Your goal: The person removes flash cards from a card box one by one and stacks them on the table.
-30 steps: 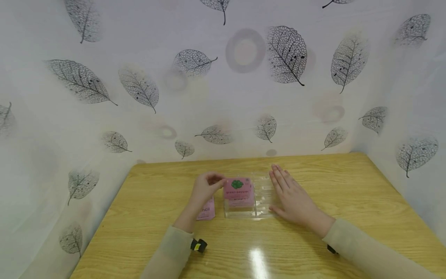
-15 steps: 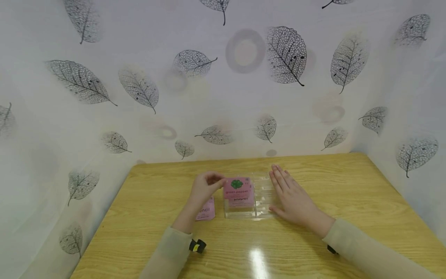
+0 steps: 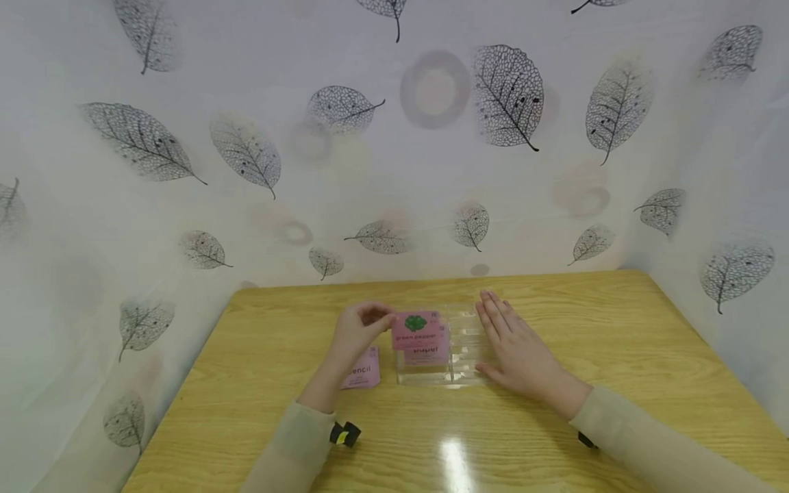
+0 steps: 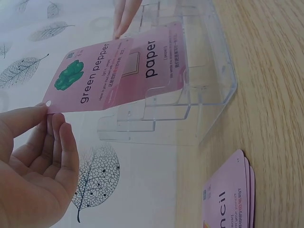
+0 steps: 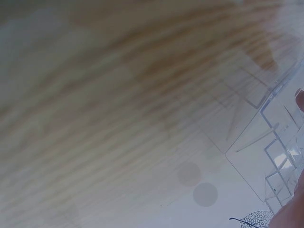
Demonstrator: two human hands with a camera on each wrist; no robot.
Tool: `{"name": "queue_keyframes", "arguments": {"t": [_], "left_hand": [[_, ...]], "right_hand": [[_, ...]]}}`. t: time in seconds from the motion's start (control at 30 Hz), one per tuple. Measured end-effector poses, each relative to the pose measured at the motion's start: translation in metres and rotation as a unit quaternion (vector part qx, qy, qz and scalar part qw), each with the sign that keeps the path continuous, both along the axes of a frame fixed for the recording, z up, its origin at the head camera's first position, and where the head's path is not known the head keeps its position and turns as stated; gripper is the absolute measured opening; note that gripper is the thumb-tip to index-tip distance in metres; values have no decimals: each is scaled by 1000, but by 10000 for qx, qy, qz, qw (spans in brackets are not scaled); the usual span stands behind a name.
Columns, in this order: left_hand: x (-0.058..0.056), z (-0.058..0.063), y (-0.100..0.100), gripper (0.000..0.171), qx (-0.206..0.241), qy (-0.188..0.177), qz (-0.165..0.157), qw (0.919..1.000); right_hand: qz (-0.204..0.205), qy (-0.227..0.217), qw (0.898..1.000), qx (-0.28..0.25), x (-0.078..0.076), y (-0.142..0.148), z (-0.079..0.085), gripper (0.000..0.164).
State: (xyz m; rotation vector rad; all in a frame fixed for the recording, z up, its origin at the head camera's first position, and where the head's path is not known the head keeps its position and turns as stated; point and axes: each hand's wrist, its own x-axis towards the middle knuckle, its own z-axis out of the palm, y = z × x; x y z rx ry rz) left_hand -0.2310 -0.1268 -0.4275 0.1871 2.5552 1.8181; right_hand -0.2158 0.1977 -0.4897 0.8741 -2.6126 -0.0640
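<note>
My left hand (image 3: 359, 335) pinches one corner of a pink "green pepper" flashcard (image 4: 76, 78) between thumb and fingers. That card stands in front of the upper part of a "paper" flashcard (image 4: 164, 66), which sits in a lower tier of a clear plastic tiered card rack (image 4: 221, 88). With fingers straight, my right hand (image 3: 520, 349) rests against the rack's right side. Only a bit of the right hand shows at the edge of the right wrist view, beside the clear tiers.
A small stack of pink flashcards with "pencil" on top (image 3: 362, 370) lies on the wooden table (image 3: 246, 411), left of the rack. Behind the table hangs a white curtain (image 3: 370, 164) printed with leaves.
My left hand has shifted slightly left and up with the "green pepper" card, and more of the "pencil" card shows. The right hand and rack stay put.
</note>
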Motion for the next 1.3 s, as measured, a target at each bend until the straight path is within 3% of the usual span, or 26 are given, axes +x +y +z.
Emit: {"name": "queue_keyframes", "arguments": {"t": [0.47,0.77,1.3], "left_hand": [[4,5,-3,12,51,128,-11,9999],[5,5,-7,13,71,124,-5,9999],[12,7,-12,13,97,121,107,9998]], "right_hand": [[-64,-81,9999,-20,0,-1,1,118],[-179,-370,9991,121,1,-1,3,116],[-88,-106,9999,72,0,0,0,117]]}}
